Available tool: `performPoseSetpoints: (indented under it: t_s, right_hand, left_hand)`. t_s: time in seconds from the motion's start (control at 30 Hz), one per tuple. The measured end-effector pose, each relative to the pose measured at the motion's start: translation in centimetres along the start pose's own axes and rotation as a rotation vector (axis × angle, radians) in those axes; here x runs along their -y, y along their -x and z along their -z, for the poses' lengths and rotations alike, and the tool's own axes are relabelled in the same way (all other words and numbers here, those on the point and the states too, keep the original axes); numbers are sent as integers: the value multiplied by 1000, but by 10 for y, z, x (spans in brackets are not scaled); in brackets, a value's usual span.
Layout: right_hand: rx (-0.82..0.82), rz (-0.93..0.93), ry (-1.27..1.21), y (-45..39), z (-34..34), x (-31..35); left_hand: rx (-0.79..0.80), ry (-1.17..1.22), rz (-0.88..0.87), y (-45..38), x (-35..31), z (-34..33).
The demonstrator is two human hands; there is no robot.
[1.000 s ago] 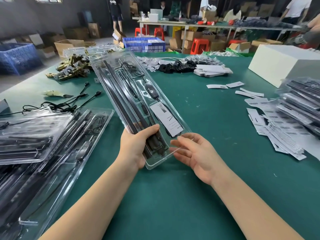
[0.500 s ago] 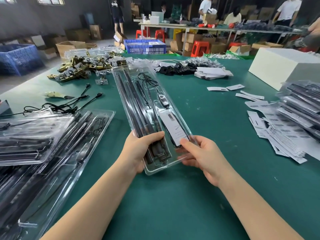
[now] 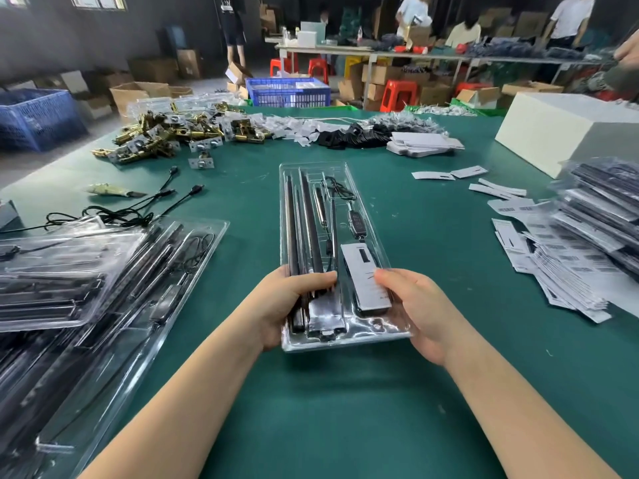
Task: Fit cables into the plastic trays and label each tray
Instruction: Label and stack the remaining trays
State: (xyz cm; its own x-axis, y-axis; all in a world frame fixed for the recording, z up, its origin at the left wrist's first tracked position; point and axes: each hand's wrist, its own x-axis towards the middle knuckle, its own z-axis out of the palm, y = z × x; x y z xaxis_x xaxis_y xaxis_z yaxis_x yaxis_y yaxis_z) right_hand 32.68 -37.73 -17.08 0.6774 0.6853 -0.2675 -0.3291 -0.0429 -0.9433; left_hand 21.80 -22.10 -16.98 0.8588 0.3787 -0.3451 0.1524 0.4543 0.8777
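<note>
Since the earlier frames, the clear plastic tray (image 3: 340, 209) had swung from a leftward slant to point straight away from the person, and the right hand (image 3: 420, 311) had gone from hovering beside it to gripping it. Both forearms reached in from the lower corners of the view and met at the tray's near end. The left hand (image 3: 281, 304) clasped the near left edge, thumb laid across the top over the dark rods (image 3: 301, 229) and fingers hidden beneath. The right hand held the near right edge, its thumb pressing on the white label card (image 3: 366, 274) while the fingers curled under the tray.

The tray was over the middle of the green table (image 3: 345, 409); whether its far end rested on the cloth could not be told. Inside, the long dark rods ran along the left channels, and a thin black cable (image 3: 333, 193) with an inline controller (image 3: 356, 224) sat in the right-hand part, looped at the far end. The label card lay over the near right compartment.

Filled trays (image 3: 86, 288) were heaped to the left, and a pile of barcode labels (image 3: 553, 267) lay to the right.
</note>
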Motion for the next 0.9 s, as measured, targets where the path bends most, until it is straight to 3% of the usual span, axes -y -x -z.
performPoseSetpoints:
  t_s: [0.13,0.4,0.6,0.9]
  right_hand:
    - [-25,-9,-67,-2,0,-1]
    - [-250,41,-151,-10,15,4]
    - [-194,-52,-232,-12,33,11]
    - [-226,-149,-198,-16,35,7]
  left_hand:
    - [4,-44,-7,0,-2,2]
    - [111,-213,103,8,0,-2]
    - [279,-247,157,13,2,-5]
    - [285,-245,121,12,8,-5]
